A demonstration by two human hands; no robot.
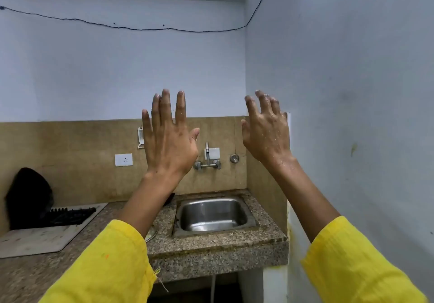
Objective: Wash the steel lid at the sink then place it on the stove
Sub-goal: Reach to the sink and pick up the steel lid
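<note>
Left hand (170, 138) and right hand (266, 133) raised, fingers spread, empty, wet. Sink (212, 215) empty. Probable steel lid (151, 233) (only sliver visible) behind left sleeve; wet grip risks slip toward stove (68, 215).

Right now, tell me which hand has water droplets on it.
The right hand, nearest the side wall: droplets speckle its back and wrist. The left hand shows none.

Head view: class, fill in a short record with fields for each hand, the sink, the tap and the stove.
left hand: raised, fingers spread, holding nothing
right hand: raised, open, water droplets on it
sink: steel basin, empty
tap: wall-mounted, no water visibly running
stove: left of sink, dark burner grate, no lid visible on it
</note>
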